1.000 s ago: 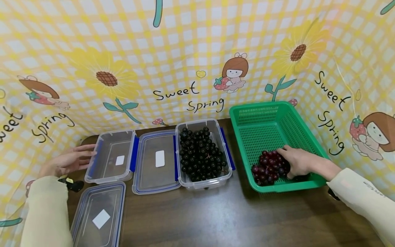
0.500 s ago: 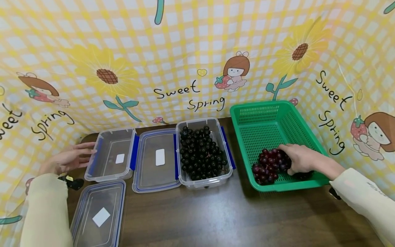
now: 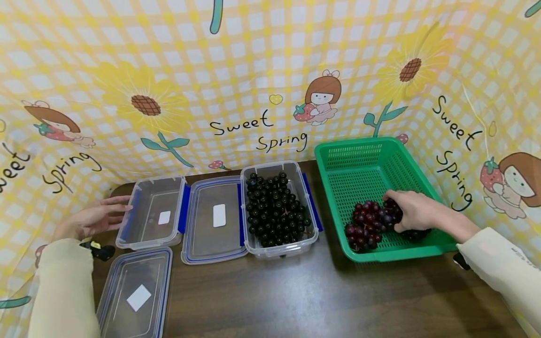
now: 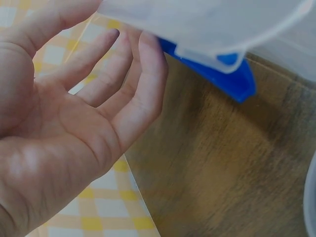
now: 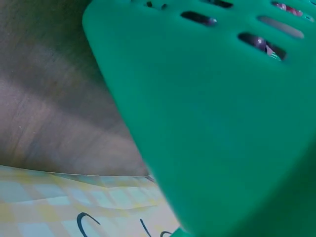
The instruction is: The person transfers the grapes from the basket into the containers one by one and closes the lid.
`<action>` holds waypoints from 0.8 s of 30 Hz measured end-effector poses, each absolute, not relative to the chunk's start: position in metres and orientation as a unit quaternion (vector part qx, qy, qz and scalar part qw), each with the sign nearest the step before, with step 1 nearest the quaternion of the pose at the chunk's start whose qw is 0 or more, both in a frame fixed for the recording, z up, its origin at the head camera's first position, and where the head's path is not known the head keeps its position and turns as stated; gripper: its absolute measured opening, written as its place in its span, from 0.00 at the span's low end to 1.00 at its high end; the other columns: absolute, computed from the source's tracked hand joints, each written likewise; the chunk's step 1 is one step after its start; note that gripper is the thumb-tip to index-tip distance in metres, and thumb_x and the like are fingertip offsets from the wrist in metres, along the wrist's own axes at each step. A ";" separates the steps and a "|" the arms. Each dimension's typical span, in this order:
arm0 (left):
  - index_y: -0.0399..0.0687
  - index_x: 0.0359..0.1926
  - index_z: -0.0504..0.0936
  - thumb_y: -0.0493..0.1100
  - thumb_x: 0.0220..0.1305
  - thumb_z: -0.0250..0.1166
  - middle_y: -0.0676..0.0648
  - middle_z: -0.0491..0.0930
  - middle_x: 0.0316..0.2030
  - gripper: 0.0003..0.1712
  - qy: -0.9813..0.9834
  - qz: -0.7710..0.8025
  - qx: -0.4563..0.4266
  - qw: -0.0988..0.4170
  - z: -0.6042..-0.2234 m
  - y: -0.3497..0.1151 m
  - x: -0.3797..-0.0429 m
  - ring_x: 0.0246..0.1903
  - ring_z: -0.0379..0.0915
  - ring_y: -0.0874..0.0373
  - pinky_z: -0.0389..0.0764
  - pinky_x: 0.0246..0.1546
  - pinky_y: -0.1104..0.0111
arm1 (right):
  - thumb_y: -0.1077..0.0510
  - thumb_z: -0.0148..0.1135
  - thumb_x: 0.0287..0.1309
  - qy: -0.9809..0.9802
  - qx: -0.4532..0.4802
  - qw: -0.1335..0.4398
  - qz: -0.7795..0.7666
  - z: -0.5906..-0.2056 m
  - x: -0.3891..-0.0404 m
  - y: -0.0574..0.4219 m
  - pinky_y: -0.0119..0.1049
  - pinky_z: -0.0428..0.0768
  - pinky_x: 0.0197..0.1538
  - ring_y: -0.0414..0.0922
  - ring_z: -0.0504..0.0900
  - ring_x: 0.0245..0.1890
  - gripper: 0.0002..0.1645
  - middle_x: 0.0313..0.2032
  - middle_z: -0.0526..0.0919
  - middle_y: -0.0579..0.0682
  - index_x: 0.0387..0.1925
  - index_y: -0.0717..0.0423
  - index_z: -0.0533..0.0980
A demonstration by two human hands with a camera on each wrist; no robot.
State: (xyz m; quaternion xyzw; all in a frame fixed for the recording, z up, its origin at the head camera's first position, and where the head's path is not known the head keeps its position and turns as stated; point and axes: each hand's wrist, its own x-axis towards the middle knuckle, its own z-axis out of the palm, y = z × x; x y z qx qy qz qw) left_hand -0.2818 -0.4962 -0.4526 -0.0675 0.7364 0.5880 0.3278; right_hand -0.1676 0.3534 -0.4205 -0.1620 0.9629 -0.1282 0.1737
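Toward the near side of the green basket (image 3: 380, 257), my right hand (image 3: 416, 211) grips part of a bunch of dark red grapes (image 3: 393, 212). More red grapes (image 3: 367, 223) lie just left of it, and a few show below the palm. In the right wrist view, the basket wall (image 5: 207, 108) hides the hand. My left hand (image 3: 95, 218) is at the left side of a clear plastic box (image 3: 148, 241) with a white label. The left wrist view shows its fingers (image 4: 148, 74) loosely bent, fingertips right at the box's side by a blue latch (image 4: 232, 84).
A second clear box (image 3: 279, 251) full of black grapes (image 3: 276, 213) stands mid-table. Between the boxes lies a clear lid (image 3: 203, 211); another lid (image 3: 158, 281) lies at front left. A yellow checked cloth (image 3: 245, 70) rises behind and at both sides of the brown table (image 3: 270, 300).
My right hand has shifted slightly right and up inside the basket, drawing grapes with it, and more grapes now show beneath the palm. The left hand stays by the box.
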 end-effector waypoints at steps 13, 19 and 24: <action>0.72 0.64 0.69 0.44 0.82 0.57 0.68 0.83 0.49 0.19 0.754 0.569 -0.081 0.318 -0.453 -0.492 -0.280 0.50 0.82 0.67 0.86 0.50 0.67 | 0.57 0.80 0.52 0.969 -0.170 0.128 -0.128 -0.386 -0.175 0.353 0.45 0.83 0.40 0.50 0.84 0.44 0.42 0.59 0.82 0.67 0.66 0.61 0.72; 0.71 0.68 0.67 0.45 0.82 0.57 0.70 0.82 0.49 0.21 0.757 0.566 -0.077 0.318 -0.455 -0.493 -0.281 0.50 0.82 0.68 0.86 0.51 0.67 | 0.59 0.79 0.52 0.970 -0.199 0.096 -0.105 -0.373 -0.177 0.349 0.52 0.85 0.44 0.55 0.85 0.49 0.35 0.58 0.84 0.64 0.62 0.58 0.77; 0.73 0.67 0.67 0.46 0.82 0.57 0.73 0.81 0.48 0.20 0.763 0.558 -0.074 0.317 -0.456 -0.494 -0.283 0.49 0.80 0.71 0.85 0.51 0.68 | 0.59 0.79 0.52 0.971 -0.212 0.079 -0.083 -0.361 -0.177 0.342 0.43 0.80 0.35 0.44 0.82 0.35 0.33 0.57 0.84 0.62 0.61 0.55 0.78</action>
